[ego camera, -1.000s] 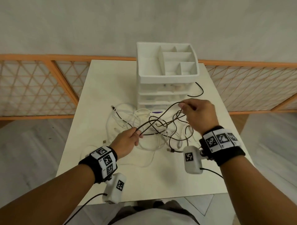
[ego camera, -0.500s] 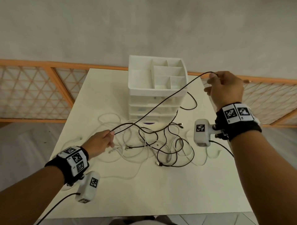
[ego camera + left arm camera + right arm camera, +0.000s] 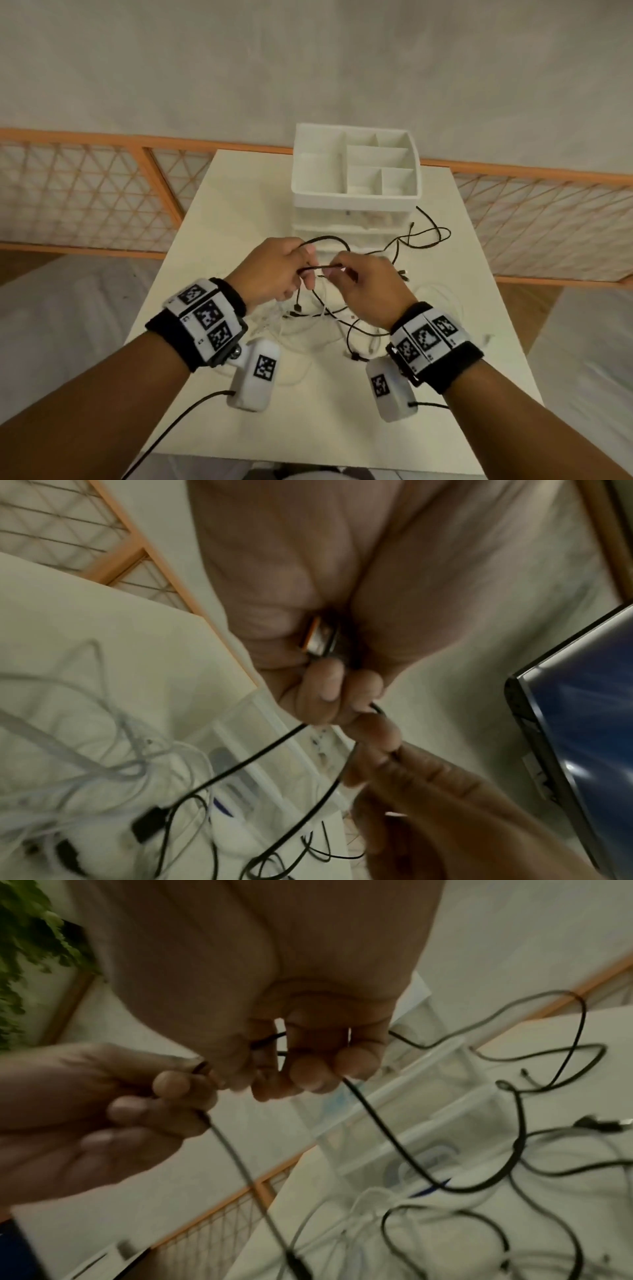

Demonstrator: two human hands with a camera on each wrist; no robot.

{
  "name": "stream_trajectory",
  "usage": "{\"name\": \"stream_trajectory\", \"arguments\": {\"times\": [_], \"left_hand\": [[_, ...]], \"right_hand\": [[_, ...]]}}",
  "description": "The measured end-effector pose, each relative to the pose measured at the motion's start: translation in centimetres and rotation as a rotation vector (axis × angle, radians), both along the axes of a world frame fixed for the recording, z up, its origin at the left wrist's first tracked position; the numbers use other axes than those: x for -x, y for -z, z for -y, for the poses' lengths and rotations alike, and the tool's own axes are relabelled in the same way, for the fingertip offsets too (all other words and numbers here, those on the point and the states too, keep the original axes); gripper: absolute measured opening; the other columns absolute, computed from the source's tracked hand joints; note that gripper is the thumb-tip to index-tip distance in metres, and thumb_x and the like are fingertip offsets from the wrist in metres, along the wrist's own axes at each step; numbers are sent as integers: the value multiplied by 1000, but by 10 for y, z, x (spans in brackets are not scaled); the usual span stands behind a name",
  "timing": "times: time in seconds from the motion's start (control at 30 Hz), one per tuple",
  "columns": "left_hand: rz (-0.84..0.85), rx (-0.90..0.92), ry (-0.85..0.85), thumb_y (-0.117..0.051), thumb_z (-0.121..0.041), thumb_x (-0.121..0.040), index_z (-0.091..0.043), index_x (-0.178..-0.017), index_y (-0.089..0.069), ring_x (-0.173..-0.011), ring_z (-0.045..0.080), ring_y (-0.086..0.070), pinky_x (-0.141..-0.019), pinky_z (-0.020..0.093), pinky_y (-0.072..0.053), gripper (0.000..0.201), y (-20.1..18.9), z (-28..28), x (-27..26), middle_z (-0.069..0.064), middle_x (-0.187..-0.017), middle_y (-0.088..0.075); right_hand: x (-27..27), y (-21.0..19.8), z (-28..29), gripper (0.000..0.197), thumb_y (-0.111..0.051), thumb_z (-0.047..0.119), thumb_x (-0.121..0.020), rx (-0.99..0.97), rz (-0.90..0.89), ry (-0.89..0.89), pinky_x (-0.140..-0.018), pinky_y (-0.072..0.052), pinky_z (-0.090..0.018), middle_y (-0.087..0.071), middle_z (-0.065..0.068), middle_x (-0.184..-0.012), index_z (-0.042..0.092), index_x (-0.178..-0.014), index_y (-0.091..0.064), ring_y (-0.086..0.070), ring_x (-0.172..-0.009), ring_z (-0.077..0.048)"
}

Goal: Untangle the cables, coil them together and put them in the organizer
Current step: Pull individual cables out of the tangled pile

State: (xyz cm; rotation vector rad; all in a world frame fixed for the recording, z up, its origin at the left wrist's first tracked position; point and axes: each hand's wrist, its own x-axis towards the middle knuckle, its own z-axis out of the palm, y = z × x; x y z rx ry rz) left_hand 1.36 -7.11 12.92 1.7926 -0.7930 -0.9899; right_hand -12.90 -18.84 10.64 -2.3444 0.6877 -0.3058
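Observation:
My left hand [image 3: 301, 270] and right hand [image 3: 339, 275] meet just in front of the white organizer [image 3: 356, 200], above the table. Both pinch the same black cable [image 3: 323, 266], a short stretch of it drawn taut between them. In the left wrist view my left hand [image 3: 329, 685] also holds a metal USB plug [image 3: 318, 637] in its curled fingers, and the black cable [image 3: 257, 756] hangs down from it. In the right wrist view the fingers of my right hand [image 3: 308, 1074] curl round the black cable [image 3: 394, 1139]. Tangled white cables [image 3: 308, 330] lie under the hands.
More black cable loops [image 3: 428, 236] lie to the right of the organizer's drawers [image 3: 352, 219]. The cream table [image 3: 308, 428] is bare near its front edge. An orange lattice fence [image 3: 85, 192] runs behind it. A dark screen [image 3: 582, 723] and a green plant [image 3: 27, 928] show at the edges.
My right hand came down and left from its raised spot at the far right to meet the left hand. The left hand moved up and right. The long taut span of black cable is gone.

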Motion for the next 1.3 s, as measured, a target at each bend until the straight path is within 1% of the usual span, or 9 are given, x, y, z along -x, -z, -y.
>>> {"name": "stream_trajectory", "arguments": {"times": [0.23,0.37,0.47,0.57,0.63,0.8,0.93,1.13,1.3], "left_hand": [[169,-55,77,-36,-36,-106,-16,-75,-54,-63,1,-45,-62,15,-34,42,34,-12,2,-5,-73,-52],[180,-111,36,-38,-40,-105,-17,-70,-58,-77,1,-52,-61,10,-37,46,46,-20,-5,-4,-87,-62],[212,-133,72,-40,-41,-104,-17,-67,-58,-79,12,-55,-73,20,-43,48,44,-25,-13,-9,-73,-59],[174,-119,123,-42,-37,-104,-15,-66,-47,-59,17,-50,-67,33,-42,45,32,-28,-16,-10,-52,-45],[207,-90,131,-45,-39,-102,-14,-70,-53,-53,14,-39,-57,28,-36,42,20,-27,-14,-11,-52,-40],[265,153,146,-44,-43,-103,-11,-71,-66,-44,6,-31,-47,17,-30,50,-26,-15,9,-12,-47,-35],[93,320,-34,-47,-25,-103,-12,-66,-63,-46,10,-25,-43,20,-22,42,-54,-24,-9,-6,-50,-33],[532,-144,199,-43,-55,-97,-16,-67,-50,-56,16,-42,-55,27,-34,50,3,-52,-26,-1,-62,-48],[574,-156,123,-39,-35,-105,-12,-87,-53,-64,23,-54,-64,34,-43,32,48,-53,-2,6,-71,-61]], "right_hand": [[18,-15,35,33,-51,34,-98,-135,93,229,-77,-52,-33,-75,1,-95,22,-72,-67,-65,-80,-19],[27,-6,46,42,-49,39,-102,-177,70,333,-62,-42,-25,-63,6,-68,16,-74,-69,-61,-69,-15],[35,8,53,31,-50,39,-100,-182,-104,340,-67,-46,-20,-68,11,-86,21,-87,-72,-65,-80,-16],[43,7,51,37,-59,48,-89,26,-352,262,-91,-52,-36,-71,4,-105,42,-126,-59,-63,-107,-22],[39,-7,41,61,-69,44,-84,30,-259,198,-82,-53,-32,-71,4,-79,46,-139,-43,-65,-86,-12],[7,-16,-10,12,-69,43,-88,-59,-152,-88,-60,-39,-24,-53,9,-53,31,-90,-66,-50,-52,-4],[9,0,41,41,-59,51,-95,-191,-468,90,-54,-46,-21,-60,8,-52,16,-73,-66,-58,-46,-8],[46,-9,121,34,-73,31,-89,55,50,685,-87,-50,-31,-69,-8,-114,18,-120,-65,-65,-108,-30],[45,13,74,94,-66,15,-81,184,-396,381,-88,-52,-42,-64,-14,-117,34,-155,-12,-61,-106,-35]]}}
